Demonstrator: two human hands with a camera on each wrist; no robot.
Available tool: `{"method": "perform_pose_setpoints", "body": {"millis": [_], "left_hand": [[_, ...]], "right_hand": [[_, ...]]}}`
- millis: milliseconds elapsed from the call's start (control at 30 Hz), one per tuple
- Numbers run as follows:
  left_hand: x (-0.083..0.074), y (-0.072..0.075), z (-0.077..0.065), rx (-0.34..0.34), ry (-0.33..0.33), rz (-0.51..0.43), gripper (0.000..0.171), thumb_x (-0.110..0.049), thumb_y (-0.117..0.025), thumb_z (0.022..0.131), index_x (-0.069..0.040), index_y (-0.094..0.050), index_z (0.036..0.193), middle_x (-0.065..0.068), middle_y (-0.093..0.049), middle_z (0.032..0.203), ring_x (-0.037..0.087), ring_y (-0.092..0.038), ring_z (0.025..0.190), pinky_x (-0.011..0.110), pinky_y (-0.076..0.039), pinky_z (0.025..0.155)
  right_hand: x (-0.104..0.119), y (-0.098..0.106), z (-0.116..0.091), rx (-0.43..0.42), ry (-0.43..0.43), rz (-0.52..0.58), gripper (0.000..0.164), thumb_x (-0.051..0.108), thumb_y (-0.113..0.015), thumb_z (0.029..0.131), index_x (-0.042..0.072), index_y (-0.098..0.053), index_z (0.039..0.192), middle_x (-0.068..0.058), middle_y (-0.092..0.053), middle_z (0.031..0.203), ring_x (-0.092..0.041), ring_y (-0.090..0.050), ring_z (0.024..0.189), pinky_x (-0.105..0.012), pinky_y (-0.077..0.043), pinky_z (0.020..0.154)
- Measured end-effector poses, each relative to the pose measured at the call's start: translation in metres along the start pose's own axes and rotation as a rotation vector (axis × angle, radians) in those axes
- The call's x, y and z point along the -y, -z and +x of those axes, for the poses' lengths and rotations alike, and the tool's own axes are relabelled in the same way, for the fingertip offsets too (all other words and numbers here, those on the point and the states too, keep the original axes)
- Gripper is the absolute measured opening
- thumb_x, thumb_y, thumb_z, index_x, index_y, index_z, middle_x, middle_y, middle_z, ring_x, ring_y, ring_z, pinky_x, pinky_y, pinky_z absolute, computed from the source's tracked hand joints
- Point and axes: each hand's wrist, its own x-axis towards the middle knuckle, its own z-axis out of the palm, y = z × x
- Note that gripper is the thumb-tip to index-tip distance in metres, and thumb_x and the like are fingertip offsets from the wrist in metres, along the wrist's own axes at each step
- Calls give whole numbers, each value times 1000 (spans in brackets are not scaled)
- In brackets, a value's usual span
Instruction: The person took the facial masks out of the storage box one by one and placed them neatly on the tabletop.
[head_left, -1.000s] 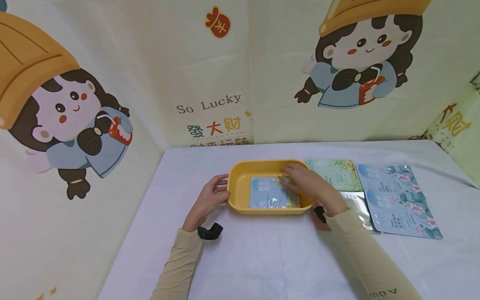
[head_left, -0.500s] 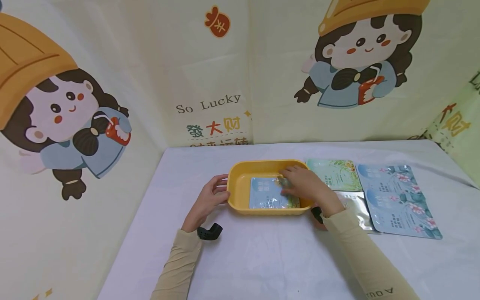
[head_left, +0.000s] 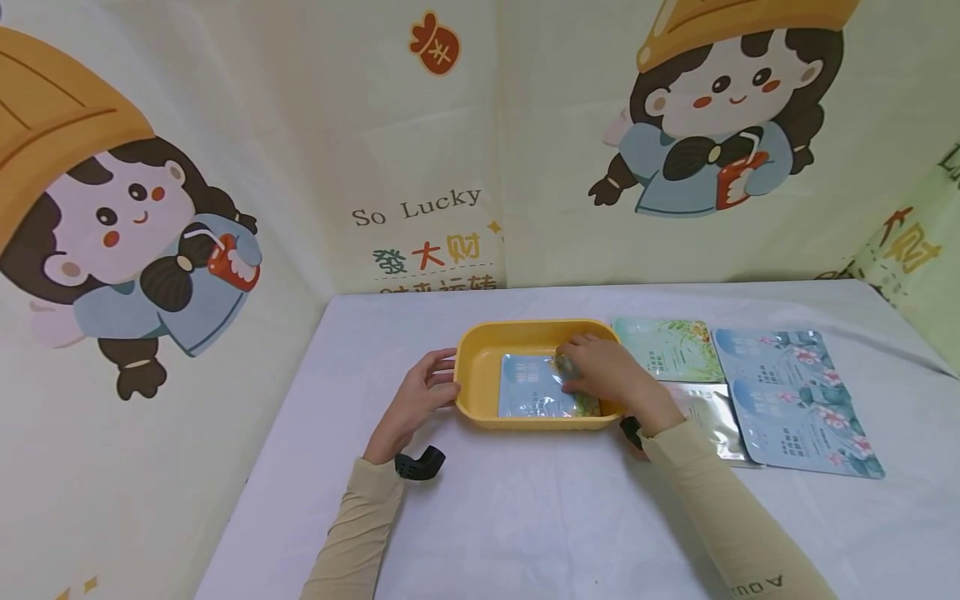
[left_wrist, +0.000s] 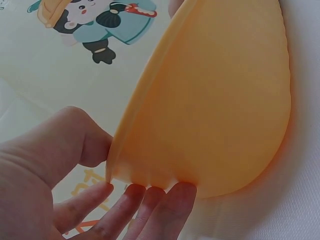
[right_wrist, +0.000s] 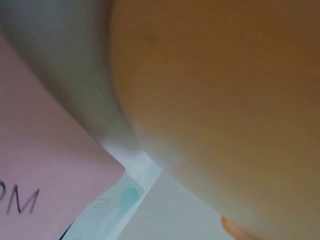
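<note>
A yellow plastic bin [head_left: 480,340] stands on the table. Inside it lies a flat blue glossy packet [head_left: 531,387] with pale print, part of it hidden under my right hand. My left hand [head_left: 420,396] rests at the bin's left end; in the left wrist view its fingertips [left_wrist: 176,192] touch the bin wall [left_wrist: 215,100], fingers mostly straight. My right hand [head_left: 603,367] reaches in over the right end, fingers bent down over the packet and thumb on its face. A gold-green patch shows between thumb and fingers; I cannot tell if they pinch the packet.
Right of the bin lie a green floral packet [head_left: 671,346], a silver packet [head_left: 716,421] and two blue floral packets [head_left: 802,400]. A pink packet [right_wrist: 55,150] shows beside the bin in the right wrist view. A cartoon-printed cloth [head_left: 540,167] hangs behind the white table [head_left: 525,517].
My right hand has shifted slightly left over the packet, its fingers drawing down closer to it. The left hand, the bin and the packet in it stay in place.
</note>
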Motion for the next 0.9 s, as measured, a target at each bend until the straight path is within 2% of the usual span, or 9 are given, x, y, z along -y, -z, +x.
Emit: {"method": "perform_pose_setpoints", "body": {"millis": [200, 500, 900], "left_hand": [[0, -1, 0, -8, -7, 13, 60, -8, -66, 88, -16, -46, 144, 13, -52, 141, 31, -54, 127, 36, -58, 90], [2, -1, -1, -9, -3, 15, 59, -8, -66, 89, -16, -46, 144, 13, -52, 140, 31, -54, 126, 36, -58, 90], [3, -2, -2, -4, -9, 7, 61, -10, -66, 90, -15, -44, 146, 14, -50, 142, 31, -53, 128, 37, -58, 91]], "right_hand": [[2, 0, 0, -18, -10, 79, 44, 22, -82, 81, 8, -65, 119, -7, -64, 112, -22, -59, 100, -40, -54, 94], [0, -4, 1, -169, 19, 101, 17, 8, -71, 89, 8, -71, 106, -6, -69, 105, -23, -66, 94, -39, -57, 88], [-5, 12, -3, -192, -11, 232, 11, 9, -69, 91, 9, -73, 102, -3, -70, 98, -19, -62, 86, -38, -57, 81]]}}
